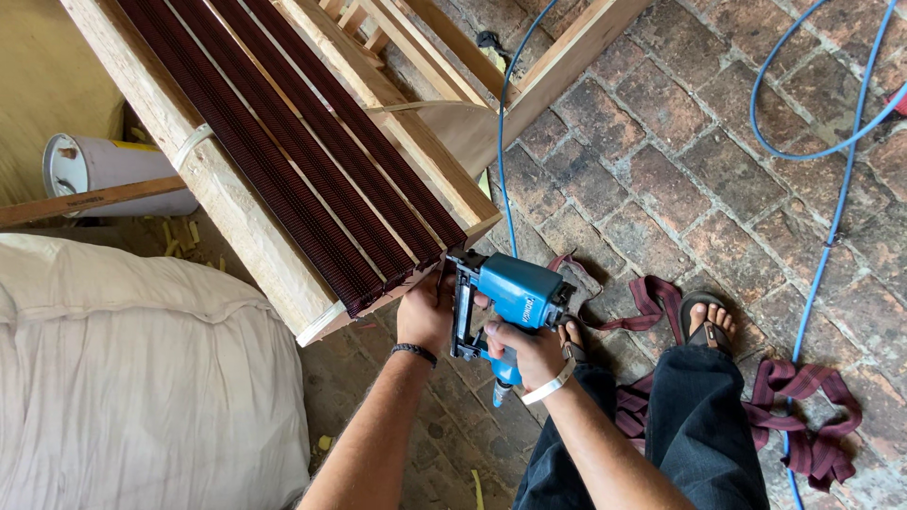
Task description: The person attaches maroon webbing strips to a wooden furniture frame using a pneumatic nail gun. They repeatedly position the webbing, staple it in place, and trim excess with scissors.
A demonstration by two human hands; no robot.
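Note:
A blue pneumatic staple gun (pixel 510 297) is pressed nose-first against the end of a wooden furniture frame (pixel 236 203). My right hand (pixel 531 351) grips the gun's handle. My left hand (pixel 427 312) holds the ends of the dark maroon webbing straps (pixel 312 151) against the frame's near edge, just left of the gun's nose. Three wide bands of this ribbed webbing run lengthwise over the frame.
A blue air hose (pixel 831 189) loops over the brick floor at right. Loose maroon strap pieces (pixel 803 406) lie by my legs and sandalled feet. A large white sack (pixel 132 378) fills the lower left; a white can (pixel 104 165) stands behind it.

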